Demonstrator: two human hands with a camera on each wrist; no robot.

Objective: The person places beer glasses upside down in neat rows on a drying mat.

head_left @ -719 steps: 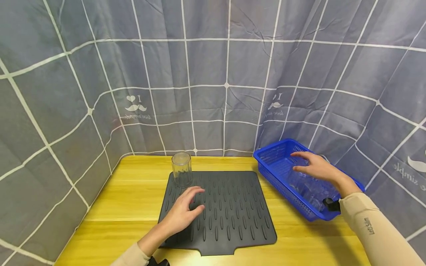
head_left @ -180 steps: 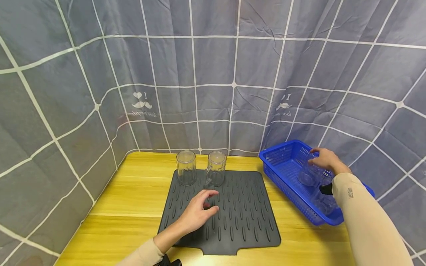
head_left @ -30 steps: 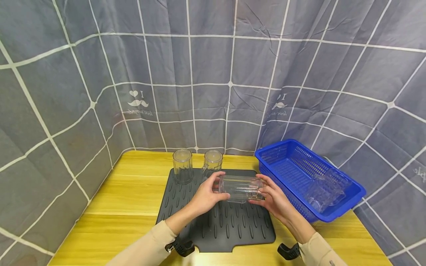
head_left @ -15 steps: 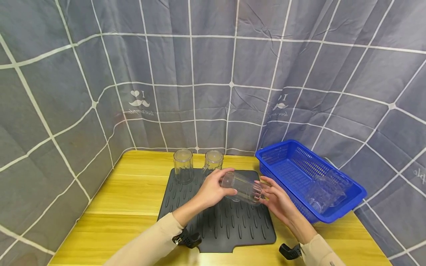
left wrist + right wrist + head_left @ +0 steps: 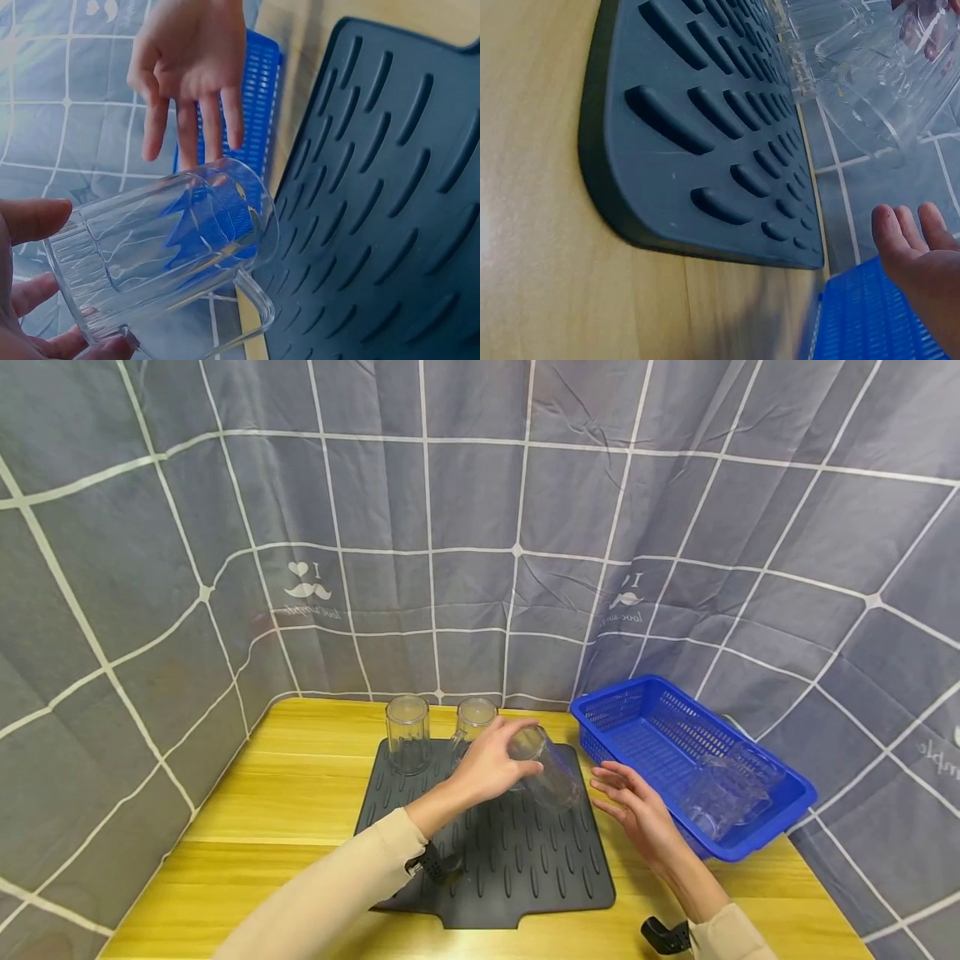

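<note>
My left hand [image 5: 491, 764] grips a clear glass mug [image 5: 553, 777] by one end, thumb on one side and fingers on the other. Tilted, it hangs over the black ridged mat [image 5: 517, 877], its far end slanting down toward the right. In the left wrist view the mug's handle [image 5: 259, 304] points down and right. Just right of the mug, my right hand [image 5: 633, 810] is apart from it, fingers extended and holding nothing. Two more glass mugs stand at the mat's back edge: one at the left corner [image 5: 407, 735], another beside it [image 5: 477, 714], partly hidden by my left hand.
A blue plastic basket [image 5: 637, 743] sits at the right, angled, with more clear glassware [image 5: 727, 793] piled in its near end. Yellow wood-grain table [image 5: 277, 827] surrounds the mat. A grey checked curtain [image 5: 472, 593] rises behind and at both sides.
A second later, the right hand has let go of the mug that both hands held nearly level. The left hand has tilted it. Since 24 seconds ago, a second mug has joined the mat.
</note>
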